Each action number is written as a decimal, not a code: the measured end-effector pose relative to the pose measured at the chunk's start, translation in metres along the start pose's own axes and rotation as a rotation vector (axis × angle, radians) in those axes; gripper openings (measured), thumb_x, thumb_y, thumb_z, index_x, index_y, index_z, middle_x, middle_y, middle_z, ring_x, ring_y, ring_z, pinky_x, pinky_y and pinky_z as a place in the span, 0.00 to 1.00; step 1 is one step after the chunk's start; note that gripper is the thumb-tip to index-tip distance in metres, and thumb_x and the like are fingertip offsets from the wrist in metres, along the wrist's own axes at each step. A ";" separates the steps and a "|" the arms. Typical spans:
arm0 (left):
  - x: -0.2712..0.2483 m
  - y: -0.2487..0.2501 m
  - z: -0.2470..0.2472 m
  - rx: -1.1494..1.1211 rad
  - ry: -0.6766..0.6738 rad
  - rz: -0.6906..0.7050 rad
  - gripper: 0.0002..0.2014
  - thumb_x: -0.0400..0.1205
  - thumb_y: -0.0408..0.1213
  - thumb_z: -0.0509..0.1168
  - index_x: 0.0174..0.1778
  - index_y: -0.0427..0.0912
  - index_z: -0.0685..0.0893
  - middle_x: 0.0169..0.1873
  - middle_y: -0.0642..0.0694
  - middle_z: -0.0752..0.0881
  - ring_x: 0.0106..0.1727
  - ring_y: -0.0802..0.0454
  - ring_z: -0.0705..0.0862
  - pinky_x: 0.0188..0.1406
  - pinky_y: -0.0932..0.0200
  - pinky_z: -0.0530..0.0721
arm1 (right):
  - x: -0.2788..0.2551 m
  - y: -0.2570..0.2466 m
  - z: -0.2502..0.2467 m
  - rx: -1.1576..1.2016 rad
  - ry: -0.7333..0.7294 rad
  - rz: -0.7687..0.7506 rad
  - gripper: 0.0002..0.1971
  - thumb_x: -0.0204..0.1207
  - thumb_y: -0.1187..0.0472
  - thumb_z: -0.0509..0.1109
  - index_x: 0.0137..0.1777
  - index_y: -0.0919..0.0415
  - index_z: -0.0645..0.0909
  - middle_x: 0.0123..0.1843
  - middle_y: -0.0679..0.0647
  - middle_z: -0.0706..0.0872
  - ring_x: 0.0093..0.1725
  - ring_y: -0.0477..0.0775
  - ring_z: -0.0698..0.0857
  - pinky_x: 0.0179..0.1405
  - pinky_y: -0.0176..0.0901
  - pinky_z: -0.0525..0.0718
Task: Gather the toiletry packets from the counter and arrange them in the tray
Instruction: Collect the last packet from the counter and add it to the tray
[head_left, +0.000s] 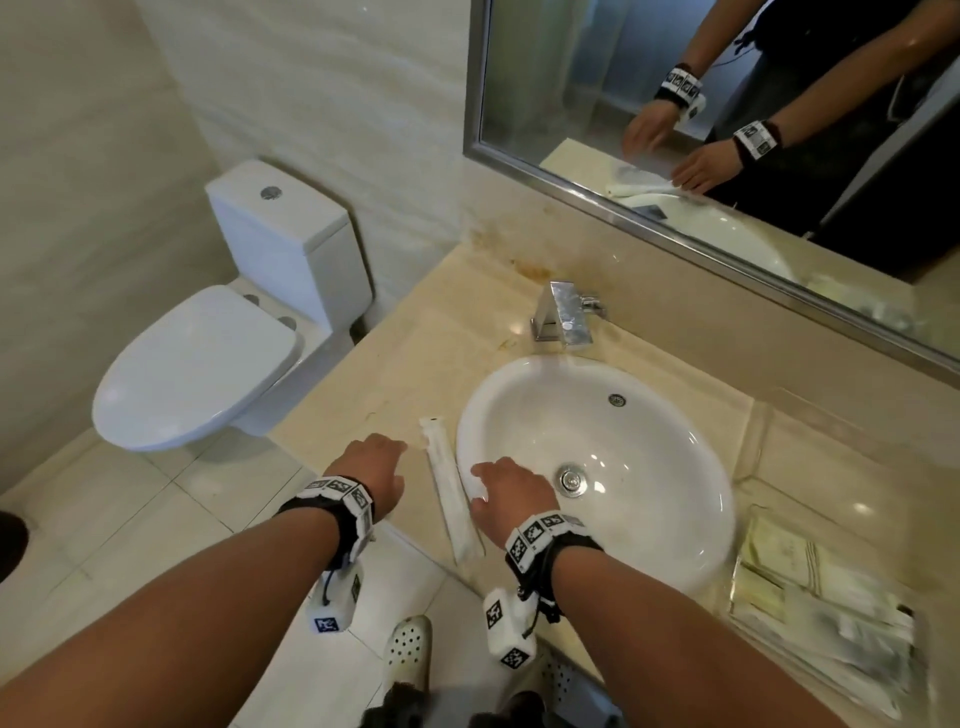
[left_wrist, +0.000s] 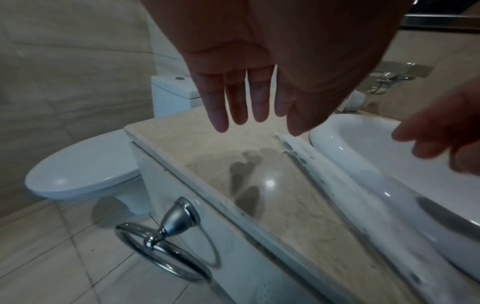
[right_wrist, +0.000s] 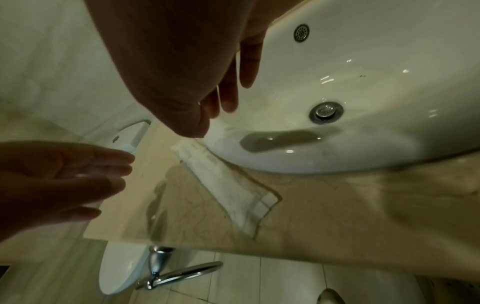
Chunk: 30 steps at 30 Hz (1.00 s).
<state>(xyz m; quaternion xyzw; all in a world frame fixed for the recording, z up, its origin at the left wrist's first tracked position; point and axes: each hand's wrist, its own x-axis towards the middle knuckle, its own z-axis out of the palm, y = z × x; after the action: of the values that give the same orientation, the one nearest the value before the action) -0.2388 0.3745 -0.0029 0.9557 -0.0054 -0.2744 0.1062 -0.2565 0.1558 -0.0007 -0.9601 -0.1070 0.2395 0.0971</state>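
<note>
A long white toiletry packet (head_left: 450, 493) lies on the beige counter (head_left: 395, 374) along the left rim of the sink; it also shows as the packet (left_wrist: 345, 185) and the packet (right_wrist: 228, 185) in the wrist views. My left hand (head_left: 376, 467) hovers open just left of it, its fingers (left_wrist: 235, 98) straight and holding nothing. My right hand (head_left: 506, 491) hovers open over the sink's left rim, right of the packet, with fingers (right_wrist: 228, 92) extended and empty. A clear tray (head_left: 831, 618) at the counter's right holds several packets.
A white oval sink (head_left: 649, 447) with a chrome tap (head_left: 563, 319) fills the counter's middle. A toilet (head_left: 208, 364) stands left of the counter. A chrome towel ring (left_wrist: 166, 242) hangs on the cabinet front. A mirror (head_left: 727, 130) runs along the back wall.
</note>
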 end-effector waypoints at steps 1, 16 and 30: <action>0.001 -0.002 0.001 -0.003 0.002 0.000 0.27 0.84 0.45 0.59 0.81 0.51 0.66 0.79 0.46 0.68 0.75 0.41 0.70 0.71 0.46 0.76 | 0.003 -0.004 0.005 0.003 -0.036 0.018 0.24 0.81 0.50 0.62 0.77 0.48 0.74 0.67 0.53 0.83 0.62 0.58 0.85 0.61 0.52 0.82; 0.011 -0.016 0.005 0.033 -0.011 0.124 0.28 0.84 0.45 0.61 0.81 0.52 0.65 0.79 0.48 0.67 0.75 0.43 0.71 0.72 0.47 0.75 | 0.012 -0.035 0.040 0.044 -0.050 0.132 0.11 0.79 0.67 0.62 0.57 0.57 0.82 0.54 0.55 0.88 0.52 0.60 0.88 0.43 0.43 0.77; 0.018 0.175 0.001 0.324 -0.056 0.556 0.20 0.85 0.49 0.60 0.74 0.55 0.75 0.66 0.47 0.80 0.65 0.43 0.80 0.62 0.52 0.80 | -0.106 0.127 0.001 0.127 0.272 0.311 0.14 0.83 0.63 0.60 0.63 0.50 0.80 0.58 0.52 0.82 0.44 0.64 0.88 0.37 0.49 0.75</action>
<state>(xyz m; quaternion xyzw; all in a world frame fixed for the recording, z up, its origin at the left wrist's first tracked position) -0.2150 0.2023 0.0230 0.9142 -0.3129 -0.2564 0.0235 -0.3277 0.0080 0.0152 -0.9804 0.0718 0.1260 0.1330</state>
